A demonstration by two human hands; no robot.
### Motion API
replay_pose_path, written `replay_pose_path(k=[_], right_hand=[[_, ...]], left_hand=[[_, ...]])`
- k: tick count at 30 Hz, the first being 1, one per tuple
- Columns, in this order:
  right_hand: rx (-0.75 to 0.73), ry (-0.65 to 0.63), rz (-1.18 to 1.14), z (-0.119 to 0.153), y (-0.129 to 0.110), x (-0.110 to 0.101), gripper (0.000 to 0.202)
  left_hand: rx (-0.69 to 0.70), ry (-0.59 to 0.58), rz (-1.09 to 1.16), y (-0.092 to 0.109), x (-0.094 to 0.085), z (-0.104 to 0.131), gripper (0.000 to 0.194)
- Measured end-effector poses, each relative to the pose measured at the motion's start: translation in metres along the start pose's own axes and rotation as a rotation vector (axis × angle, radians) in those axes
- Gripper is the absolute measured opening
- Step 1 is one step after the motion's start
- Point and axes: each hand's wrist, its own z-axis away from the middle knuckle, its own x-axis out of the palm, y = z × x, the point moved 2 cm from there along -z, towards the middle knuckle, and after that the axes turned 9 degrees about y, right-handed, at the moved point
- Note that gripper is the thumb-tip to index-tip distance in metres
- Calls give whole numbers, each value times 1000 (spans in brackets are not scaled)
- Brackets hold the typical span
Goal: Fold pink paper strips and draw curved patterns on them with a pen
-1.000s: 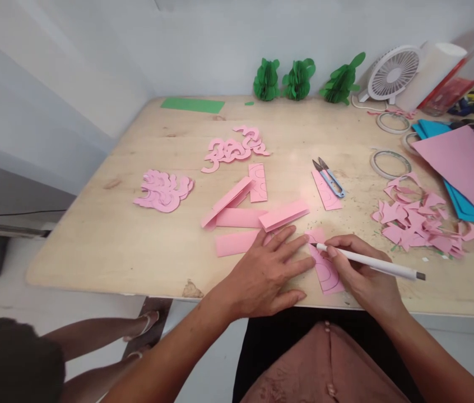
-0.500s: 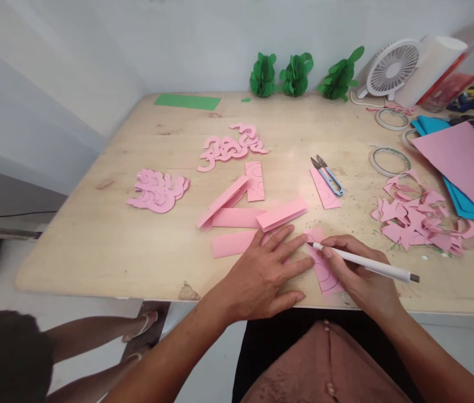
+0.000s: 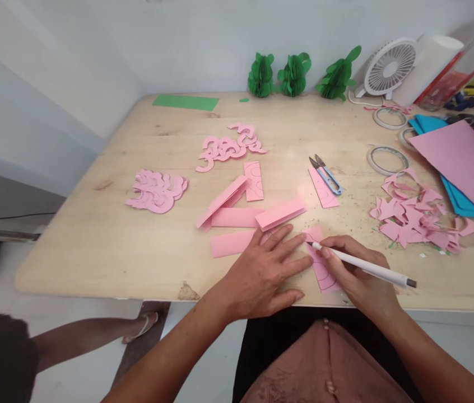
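The right hand (image 3: 365,288) grips a white pen (image 3: 371,266), its tip at a pink strip (image 3: 323,273) bearing drawn curves. The left hand (image 3: 264,274) lies palm down, fingers spread, two fingertips at the strip's left edge. Snips (image 3: 324,170) rest across another marked strip (image 3: 324,197); pink scraps (image 3: 416,221) lie to the right. Three green paper figures (image 3: 293,77) stand near the wall (image 3: 199,45).
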Motion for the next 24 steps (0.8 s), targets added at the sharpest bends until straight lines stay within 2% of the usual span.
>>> replay_pose_path(k=[24], right_hand=[[5,-20,7,-2,1,1,10]], left_hand=[[2,8,14,1,-2,-1,52]])
